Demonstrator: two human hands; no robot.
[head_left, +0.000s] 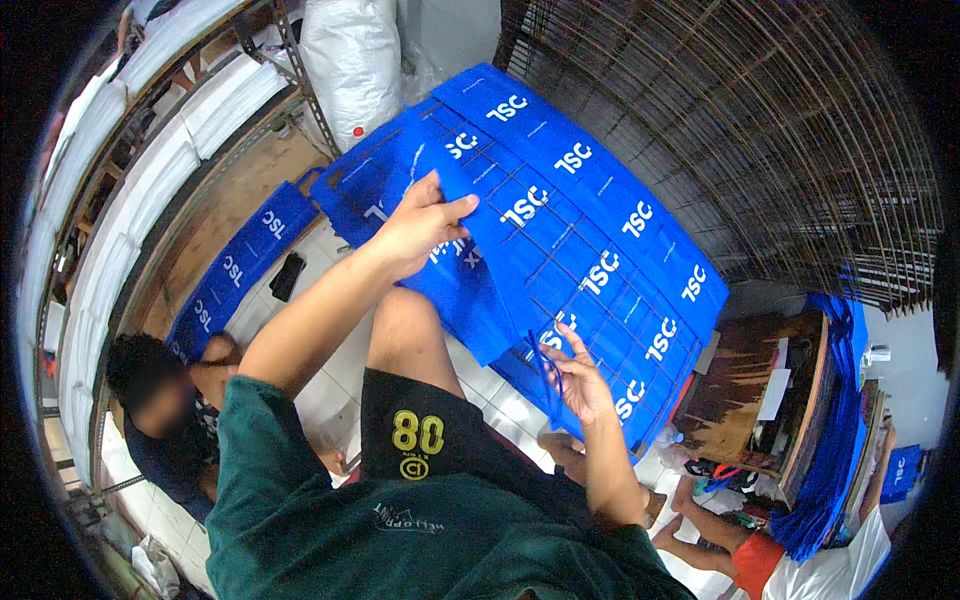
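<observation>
My left hand [430,225] is closed, pinching the upper edge of a blue fabric bag [485,315] with white print. The bag hangs at a slant in front of me, part of its print hidden by my hand and wrist. At its lower right corner, thin blue straps [552,375] loop down by my right hand [582,385]. The straps run between the thumb and fingers of that hand, with the index finger raised. Beneath and beyond the bag, several blue printed fabric pieces [600,200] lie flat in rows on a wire rack [555,235].
More wire racks [740,120] stand stacked at the far right. White sheets [230,105] fill the left shelving, near a white sack [350,70]. A person [165,420] sits at left by a blue printed strip [235,265] and a phone [288,277]. Another person [810,560] is at lower right, near hanging blue fabric [835,430].
</observation>
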